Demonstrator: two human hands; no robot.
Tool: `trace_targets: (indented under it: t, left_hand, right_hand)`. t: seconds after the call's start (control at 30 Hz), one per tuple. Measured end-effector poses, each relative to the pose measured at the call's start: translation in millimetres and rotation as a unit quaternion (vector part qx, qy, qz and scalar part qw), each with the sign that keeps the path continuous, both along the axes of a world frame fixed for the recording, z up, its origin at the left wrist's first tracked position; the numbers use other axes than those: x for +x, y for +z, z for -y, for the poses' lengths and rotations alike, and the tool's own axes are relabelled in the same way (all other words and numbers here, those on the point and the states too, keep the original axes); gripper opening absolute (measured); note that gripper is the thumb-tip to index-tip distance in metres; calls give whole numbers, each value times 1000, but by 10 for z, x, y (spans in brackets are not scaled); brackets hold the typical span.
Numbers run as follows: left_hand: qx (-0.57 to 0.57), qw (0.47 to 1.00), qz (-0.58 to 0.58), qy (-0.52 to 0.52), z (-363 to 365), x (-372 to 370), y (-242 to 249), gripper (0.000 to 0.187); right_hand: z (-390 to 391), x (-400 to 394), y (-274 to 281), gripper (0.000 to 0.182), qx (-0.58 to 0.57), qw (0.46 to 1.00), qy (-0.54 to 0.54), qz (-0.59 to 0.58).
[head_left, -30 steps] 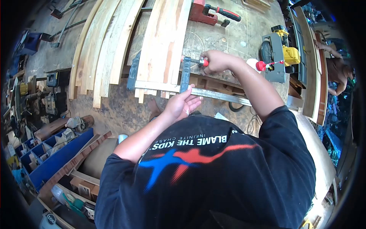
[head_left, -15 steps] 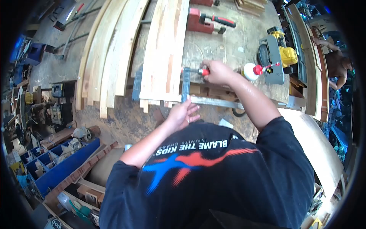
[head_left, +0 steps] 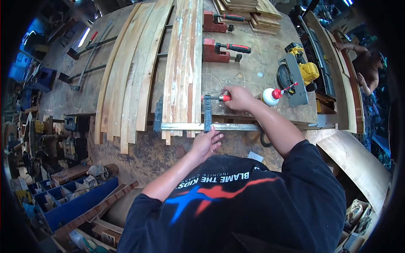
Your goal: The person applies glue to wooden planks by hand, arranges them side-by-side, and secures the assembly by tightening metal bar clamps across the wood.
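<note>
Head view: right hand (head_left: 239,98) closed around the red handle (head_left: 225,98) of a bar clamp (head_left: 207,114). Left hand (head_left: 205,145) loosely open, palm up, thumb at the clamp's metal bar, just below its sliding arm; firmness of contact cannot be told. Clamp lies across the near ends of a set of wood strips (head_left: 183,71), one arm on each side of them, bar running crosswise. Pale smears noted on the strips' upper faces. Strips lie on the worktop (head_left: 249,80), near ends projecting past its edge. Two red clamps (head_left: 216,51) sit farther along their right side. Loose boards (head_left: 130,71) lie to the left. Right of the right hand: white bottle (head_left: 269,98), red cap, just beside a yellow circular saw (head_left: 297,76). Another person (head_left: 366,67) at far right, both hands near long boards (head_left: 344,76).
</note>
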State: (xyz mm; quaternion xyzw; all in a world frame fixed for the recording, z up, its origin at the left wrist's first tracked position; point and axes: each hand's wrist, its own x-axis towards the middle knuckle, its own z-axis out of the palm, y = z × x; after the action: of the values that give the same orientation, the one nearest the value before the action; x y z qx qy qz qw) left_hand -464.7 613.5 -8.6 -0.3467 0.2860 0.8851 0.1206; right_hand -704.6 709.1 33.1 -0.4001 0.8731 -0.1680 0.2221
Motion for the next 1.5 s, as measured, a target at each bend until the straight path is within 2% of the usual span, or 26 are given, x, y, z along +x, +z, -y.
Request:
trace_targets:
  t: [0.2, 0.4, 0.6, 0.7, 0.83, 0.97, 1.07, 1.13, 1.27, 1.33, 1.37, 1.5]
  left_hand:
    - [-41, 998, 23, 39, 29, -237, -19, 29]
    - [-57, 997, 3, 59, 116, -396, -16, 30]
    - [-79, 996, -7, 50, 116, -385, -2, 24]
    - [-96, 994, -17, 46, 86, -371, -62, 22]
    - [-95, 995, -26, 13, 124, -288, -57, 27]
    - [-91, 994, 11, -54, 198, 29, 146, 41]
    - [-226, 962, -76, -134, 429, 340, 416, 41]
    - [-292, 943, -141, -73, 721, 503, 665, 41]
    - [-415, 894, -128, 111, 1456, 452, 921, 41]
    - [-448, 887, -57, 98, 1738, 268, 934, 43]
    - [-480, 874, -33, 62, 1884, 178, 831, 51]
    - [-456, 889, 30, 4, 2176, -193, 590, 57]
  right_hand:
    - [50, -51, -91, 35, -24, 998, -42, -30]
    - [133, -117, -158, 32, -32, 993, -58, -96]
    - [7, 160, -49, 37, -106, 962, -25, -250]
    - [19, 527, 13, 42, -144, 986, -68, -52]
    - [63, 728, 244, 66, -47, 981, -120, 143]
    - [46, 708, 288, 70, 10, 994, -80, 75]
    - [25, 684, 365, 68, 12, 996, -75, 55]
    - [16, 689, 414, 61, 3, 993, -91, 71]
    - [62, 669, 362, 58, -20, 994, -88, 62]
    - [132, 691, 398, 61, -12, 991, -102, 81]
    - [181, 693, 452, 63, 4, 989, -111, 94]
    - [292, 704, 387, 65, 57, 982, -130, 121]
